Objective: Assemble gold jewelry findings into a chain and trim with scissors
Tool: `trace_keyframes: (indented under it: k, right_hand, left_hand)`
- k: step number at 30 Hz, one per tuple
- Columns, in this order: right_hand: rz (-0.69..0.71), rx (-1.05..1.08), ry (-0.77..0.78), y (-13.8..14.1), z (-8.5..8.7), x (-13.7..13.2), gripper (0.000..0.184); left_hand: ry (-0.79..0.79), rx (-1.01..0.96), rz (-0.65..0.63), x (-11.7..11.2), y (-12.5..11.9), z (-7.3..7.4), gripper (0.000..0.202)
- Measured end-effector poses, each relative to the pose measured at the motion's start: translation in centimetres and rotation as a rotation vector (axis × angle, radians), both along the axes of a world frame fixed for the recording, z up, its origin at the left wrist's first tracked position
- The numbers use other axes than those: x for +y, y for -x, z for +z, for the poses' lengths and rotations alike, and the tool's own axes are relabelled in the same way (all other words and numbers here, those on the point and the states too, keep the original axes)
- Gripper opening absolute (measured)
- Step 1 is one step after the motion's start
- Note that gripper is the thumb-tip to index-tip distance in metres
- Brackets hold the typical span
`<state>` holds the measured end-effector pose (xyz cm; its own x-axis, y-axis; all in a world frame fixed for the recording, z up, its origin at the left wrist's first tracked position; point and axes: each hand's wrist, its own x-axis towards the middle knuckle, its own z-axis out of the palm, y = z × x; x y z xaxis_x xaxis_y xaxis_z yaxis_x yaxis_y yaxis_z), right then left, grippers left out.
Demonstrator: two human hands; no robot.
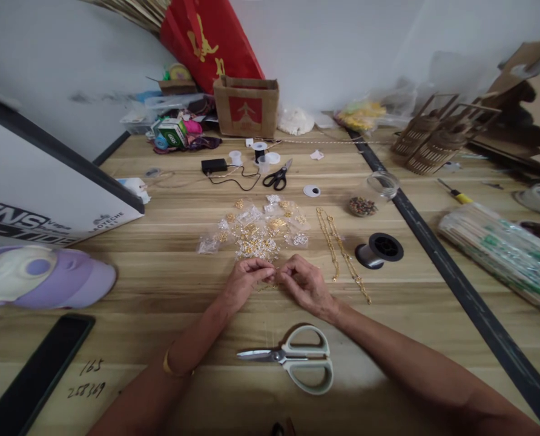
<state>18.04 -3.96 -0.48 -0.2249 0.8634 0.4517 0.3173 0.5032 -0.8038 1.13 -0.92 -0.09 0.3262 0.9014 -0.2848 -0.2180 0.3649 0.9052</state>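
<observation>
My left hand [248, 279] and my right hand [302, 281] meet at the fingertips over the middle of the table. Both are closed in a pinch, and whatever they hold is too small to make out. Part of a fine gold chain [266, 287] shows just under the fingers. Right behind my hands lies a pile of clear and gold beads [256, 242], with small plastic bags of findings around it. Two gold chains [336, 248] stretch along the table to the right of my right hand. Nearer to me rest pale-handled scissors [292, 357].
A spool of thin line [379, 250] and a jar of mixed beads [372, 194] stand to the right. Black scissors [278, 175] lie behind the pile. A phone [36, 375] and a purple-and-white object [47, 275] are at left. Wrapped sticks [501, 254] lie far right.
</observation>
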Motion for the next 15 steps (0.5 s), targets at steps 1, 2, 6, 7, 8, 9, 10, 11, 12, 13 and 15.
trace_keyframes:
  k: [1, 2, 6, 7, 8, 9, 10, 11, 12, 13, 15]
  right_hand:
    - [0.003, 0.000, -0.005, 0.00, 0.06, -0.04, 0.012]
    - [0.004, 0.000, -0.012, 0.01, 0.12, -0.07, 0.011]
    - [-0.002, -0.004, -0.048, 0.01, 0.24, -0.19, 0.009]
    - [-0.001, -0.006, -0.061, 0.00, 0.25, -0.21, 0.009]
    - [0.001, -0.010, -0.075, 0.00, 0.26, -0.24, 0.009]
    - [0.008, -0.013, -0.090, 0.01, 0.26, -0.27, 0.008]
    - [0.015, -0.017, -0.105, 0.01, 0.26, -0.30, 0.008]
    - [0.022, -0.022, -0.118, 0.01, 0.24, -0.32, 0.007]
    - [0.026, -0.027, -0.130, 0.01, 0.20, -0.33, 0.007]
    - [0.027, -0.034, -0.139, 0.00, 0.14, -0.33, 0.007]
    - [0.021, -0.047, -0.149, -0.06, -0.01, -0.31, 0.007]
  left_hand:
    - [0.010, -0.021, 0.002, 0.00, 0.00, 0.08, 0.021]
    - [0.019, -0.043, 0.002, 0.00, -0.01, 0.18, 0.021]
    - [0.053, -0.095, 0.011, -0.06, -0.08, 0.56, 0.022]
    - [0.054, -0.093, 0.012, -0.09, -0.09, 0.62, 0.021]
    - [0.049, -0.088, 0.011, -0.12, -0.10, 0.66, 0.021]
    - [0.040, -0.080, 0.007, -0.16, -0.10, 0.69, 0.022]
    - [0.029, -0.073, 0.004, -0.20, -0.10, 0.69, 0.022]
    - [0.018, -0.067, 0.002, -0.24, -0.10, 0.67, 0.022]
    - [0.007, -0.060, 0.003, -0.28, -0.10, 0.64, 0.022]
    - [-0.004, -0.051, 0.006, -0.31, -0.09, 0.58, 0.022]
    - [-0.026, -0.031, 0.016, -0.37, -0.06, 0.44, 0.021]
